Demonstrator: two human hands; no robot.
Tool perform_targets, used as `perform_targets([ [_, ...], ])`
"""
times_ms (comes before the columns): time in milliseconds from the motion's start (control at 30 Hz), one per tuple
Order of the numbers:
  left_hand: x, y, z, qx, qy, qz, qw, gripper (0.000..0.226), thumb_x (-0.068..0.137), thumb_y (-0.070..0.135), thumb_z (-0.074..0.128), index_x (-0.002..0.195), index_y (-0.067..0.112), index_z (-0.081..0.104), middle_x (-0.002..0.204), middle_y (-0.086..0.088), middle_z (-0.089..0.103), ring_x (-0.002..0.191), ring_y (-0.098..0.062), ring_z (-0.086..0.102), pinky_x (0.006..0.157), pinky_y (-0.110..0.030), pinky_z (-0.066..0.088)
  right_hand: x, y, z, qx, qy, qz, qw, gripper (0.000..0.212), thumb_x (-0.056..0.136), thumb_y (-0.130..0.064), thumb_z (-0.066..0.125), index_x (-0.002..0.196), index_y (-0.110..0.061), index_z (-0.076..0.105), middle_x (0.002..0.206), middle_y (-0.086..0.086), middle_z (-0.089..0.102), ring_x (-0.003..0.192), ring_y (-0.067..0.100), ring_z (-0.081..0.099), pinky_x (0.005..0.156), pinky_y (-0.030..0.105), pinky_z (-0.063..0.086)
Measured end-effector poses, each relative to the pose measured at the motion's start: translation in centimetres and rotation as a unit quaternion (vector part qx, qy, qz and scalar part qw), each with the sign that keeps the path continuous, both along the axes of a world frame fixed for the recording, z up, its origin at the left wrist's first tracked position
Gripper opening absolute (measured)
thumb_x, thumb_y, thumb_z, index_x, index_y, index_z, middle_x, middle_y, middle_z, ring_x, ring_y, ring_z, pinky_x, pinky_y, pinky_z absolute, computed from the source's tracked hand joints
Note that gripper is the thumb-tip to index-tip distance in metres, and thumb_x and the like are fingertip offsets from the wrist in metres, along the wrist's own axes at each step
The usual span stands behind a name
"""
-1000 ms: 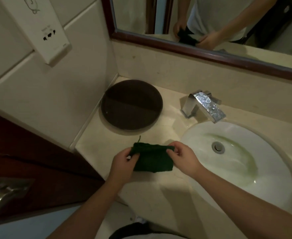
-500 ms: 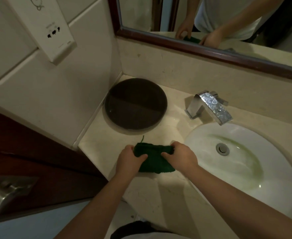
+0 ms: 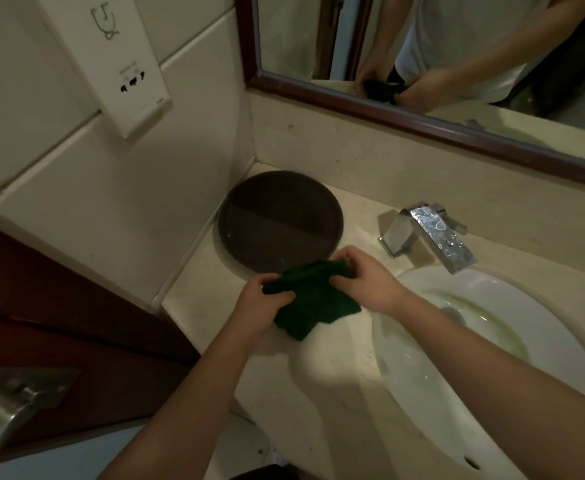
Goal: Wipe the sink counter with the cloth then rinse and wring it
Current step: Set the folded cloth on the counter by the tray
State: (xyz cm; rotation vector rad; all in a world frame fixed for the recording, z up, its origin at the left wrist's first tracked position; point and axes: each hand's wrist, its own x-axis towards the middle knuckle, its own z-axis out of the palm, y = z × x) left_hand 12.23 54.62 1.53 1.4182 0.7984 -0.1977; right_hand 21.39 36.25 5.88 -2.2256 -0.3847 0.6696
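The cloth (image 3: 313,299), dark green and bunched, is just left of the sink (image 3: 419,403), over the tabletop (image 3: 336,393). I cannot tell whether its hanging lower corner touches the surface. The left grip (image 3: 260,304) clenches its near end, and the right grip (image 3: 370,277) pinches its far end, closer to the sink's rim. Left of the sink, bare tabletop runs forward to the front edge and sideways to the wall (image 3: 111,220). Farther left and back from the sink, a round tray (image 3: 279,220) fills the corner. A tap (image 3: 433,233) stands behind the sink. Compared with half a second ago, the cloth is more crumpled and slanted, its right end is raised toward the tray, and both grips sit farther from the front edge.
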Motion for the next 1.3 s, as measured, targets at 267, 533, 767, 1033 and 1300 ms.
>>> perform_targets([
  [267, 6.2, 0.6, 0.7, -0.023, -0.032, 0.123, 0.992, 0.044, 0.083, 0.014, 0.074, 0.119, 0.018, 0.05, 0.119, -0.007, 0.06, 0.106, -0.026, 0.061, 0.095, -0.045, 0.054, 9.6, 6.2, 1.7, -0.065, -0.09, 0.039, 0.993, 0.033, 0.087, -0.02, 0.064, 0.119, -0.015, 0.058, 0.111, 0.006, 0.064, 0.099, 0.023, 0.06, 0.085, 0.033, 0.05],
  [533, 8.0, -0.3, -0.8, 0.401, -0.03, -0.047, 0.915, 0.042, 0.087, 0.019, 0.065, 0.127, 0.014, 0.052, 0.135, -0.007, 0.041, 0.118, -0.022, 0.042, 0.097, -0.034, 0.048, 10.9, 7.2, -3.5, -0.235, -0.198, 0.062, 0.95, 0.039, 0.084, -0.032, 0.064, 0.121, -0.022, 0.056, 0.114, 0.009, 0.055, 0.106, 0.029, 0.054, 0.085, 0.036, 0.048],
  [767, 8.0, -1.5, -1.7, 0.499, -0.026, -0.219, 0.838, 0.044, 0.086, 0.046, 0.063, 0.121, 0.021, 0.053, 0.128, -0.004, 0.05, 0.117, -0.025, 0.045, 0.096, -0.042, 0.044, 9.2, 5.9, -4.4, -0.215, -0.172, 0.082, 0.958, 0.05, 0.078, -0.015, 0.061, 0.127, -0.024, 0.055, 0.123, 0.01, 0.048, 0.116, 0.03, 0.043, 0.094, 0.034, 0.042],
  [1033, 9.3, -0.8, -1.3, 0.586, -0.022, -0.259, 0.768, 0.014, 0.091, 0.018, 0.06, 0.104, 0.015, 0.057, 0.112, -0.008, 0.057, 0.099, -0.023, 0.055, 0.077, -0.032, 0.047, 10.6, 4.6, -4.6, -0.285, -0.266, 0.222, 0.894, 0.03, 0.088, -0.026, 0.059, 0.118, -0.023, 0.056, 0.114, 0.007, 0.052, 0.102, 0.028, 0.054, 0.078, 0.038, 0.049],
  [1300, 11.0, 1.7, 1.2, 0.654, -0.118, -0.145, 0.733, 0.017, 0.076, 0.016, 0.069, 0.089, 0.016, 0.059, 0.094, -0.004, 0.059, 0.086, -0.021, 0.053, 0.066, -0.029, 0.032, 12.0, 5.6, -3.2, -0.145, -0.334, 0.144, 0.92, 0.024, 0.082, -0.022, 0.059, 0.105, -0.014, 0.058, 0.106, 0.012, 0.054, 0.092, 0.032, 0.056, 0.069, 0.044, 0.051],
])
